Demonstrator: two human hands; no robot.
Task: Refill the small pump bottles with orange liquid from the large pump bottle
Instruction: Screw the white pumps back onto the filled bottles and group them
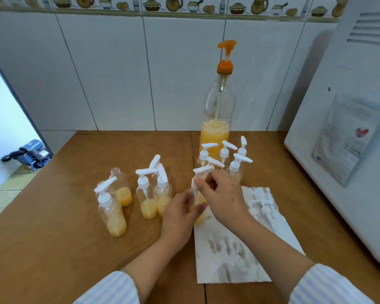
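One large pump bottle (217, 119) stands upright at the far centre of the brown table (64, 238), against the tiled wall; it has an orange pump head and holds orange liquid in roughly its lower third. On the left of the table stand five small bottles: one uncapped bottle (121, 189) with orange liquid in its base, one capped bottle nearest the viewer (112, 211), two capped bottles side by side (154, 198), and a further one behind them, largely hidden. On the right, just in front of the large bottle, a cluster of capped small bottles (230, 159) shows about five white pump heads; the exact count cannot be told, as they overlap. One more small bottle (199, 207), partly filled with orange liquid, is held at the centre: the left hand (180, 218) grips its body, and the right hand (223, 194) pinches the collar of its white pump head (203, 170) from above. Both hands are thus clamped on the same bottle, close together. The bottle stands at the far left corner of a white paper towel (239, 249), which bears grey stains. Two loose white pump heads (261, 208) lie on the towel, right of the hands. A white appliance (349, 128) occupies the right edge.
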